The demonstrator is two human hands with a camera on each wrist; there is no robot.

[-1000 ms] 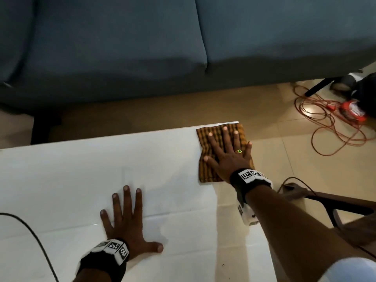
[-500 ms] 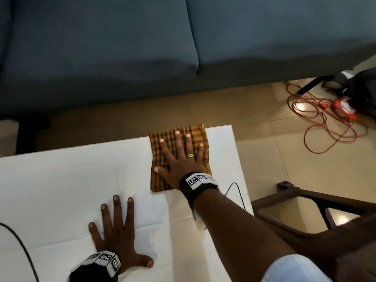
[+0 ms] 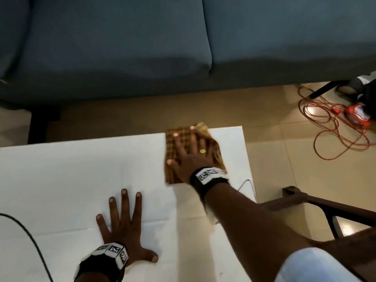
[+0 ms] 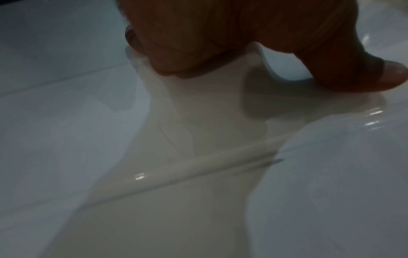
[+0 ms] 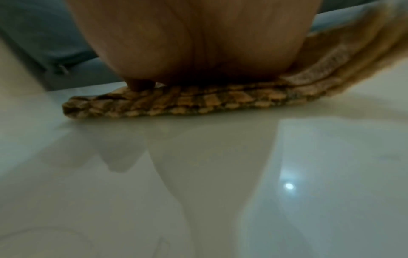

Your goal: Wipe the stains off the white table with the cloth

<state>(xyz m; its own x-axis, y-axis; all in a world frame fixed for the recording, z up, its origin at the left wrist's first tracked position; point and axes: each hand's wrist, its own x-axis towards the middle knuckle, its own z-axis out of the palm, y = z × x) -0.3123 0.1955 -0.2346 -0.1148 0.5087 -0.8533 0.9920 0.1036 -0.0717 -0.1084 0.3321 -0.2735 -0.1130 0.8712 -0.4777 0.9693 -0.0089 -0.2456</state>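
**Flat palm drives cloth at table's far edge**

The right hand (image 3: 191, 157) presses spread fingers on the cloth (image 3: 173, 174) near the white table (image 3: 61, 169) far edge, seemingly rumpled rightward. The left hand (image 3: 124, 228) lies flat. The cloth has slid left from the corner.

Blue sofa (image 3: 142, 47), orange cable (image 3: 335, 127), perhaps chair (image 3: 325, 202)

Two bare forearms. Each wrist wears a black band (image 3: 209, 183) topped with white blocks printed with black square code patterns; the left wrist's band (image 3: 103, 263) matches. A thin black cable (image 3: 30, 239) trails beside the left hand (image 3: 126, 231). The right hand (image 3: 189, 157) wears a green-stoned ring (image 3: 202, 151). A pale sleeve (image 3: 313, 267) covers the right upper arm.
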